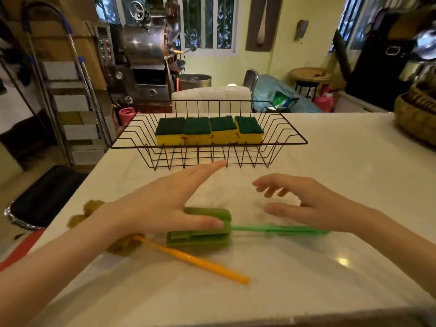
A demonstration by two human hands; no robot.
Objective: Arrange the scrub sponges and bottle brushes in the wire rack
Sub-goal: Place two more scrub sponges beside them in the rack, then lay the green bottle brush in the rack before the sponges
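On the pale tabletop (330, 166) a black wire rack (208, 143) stood toward twelve o'clock, and inside it four scrub sponges (208, 131), yellow with dark green tops, sat side by side in a row, each touching the next. Nearer the person, two bottle brushes lay flat outside the rack. The green bottle brush (200, 234) had its thick sponge head at about seven o'clock from the rack's centre, with its thin handle running off toward three o'clock. The left hand (165, 206) was over that head, its grip spread: the fingers stretched flat toward one o'clock, the longest fingertip reaching close to the rack's near wires, while the thumb lay across the top of the green head, apparently touching it without closing round it. The right hand (304, 204) hovered at three o'clock from the left one, its grip loosely spread too, fingers curled and apart, thumb pointing toward nine o'clock; the green handle passed just below it, at its six o'clock, and whether they touched could not be told. The orange bottle brush (195, 259) lay at six o'clock from the left hand, its handle slanting toward five o'clock and its brownish head partly hidden under the left wrist.
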